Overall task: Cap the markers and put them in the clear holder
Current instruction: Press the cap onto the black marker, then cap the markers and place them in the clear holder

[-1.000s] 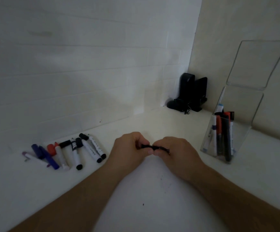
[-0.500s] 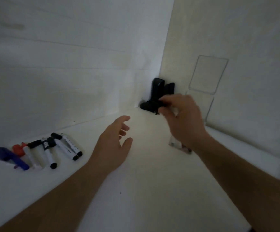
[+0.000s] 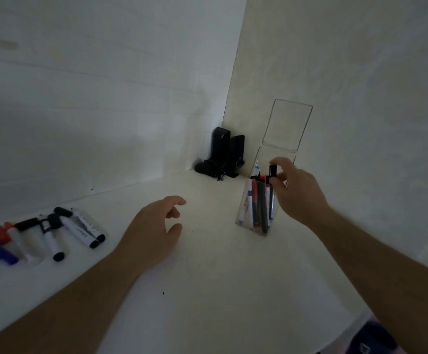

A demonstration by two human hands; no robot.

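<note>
Broadly, a white tabletop (image 3: 207, 290) fills the lower part of the head view, running back into a corner where a pale brick-patterned wall (image 3: 92, 98) meets a cream wall (image 3: 361, 85). Against that corner stand two black upright devices (image 3: 224, 154) with a tangle of thin cable at their foot. To their right, close to the cream wall, stands the clear holder (image 3: 255, 213), a transparent stand with a tall back panel rising behind its pocket; several capped markers stand upright in the pocket, red, blue and black among them. The right hand (image 3: 297, 192) reaches over the holder's open top, its fingers and thumb curled round a black capped marker (image 3: 272, 172), which is upright with its lower part down among the others in the pocket. The left hand (image 3: 154, 231) is over the tabletop near the middle, holding nothing, its fingers loosely bent and spread; whether it touches the surface cannot be told. Well apart from it, at the left edge, a loose row of markers (image 3: 52, 233) lies flat on the table: white-barrelled ones with black caps, one red-capped piece and a blue one that is partly cut off by the frame. Some of them touch or overlap each other.
</note>
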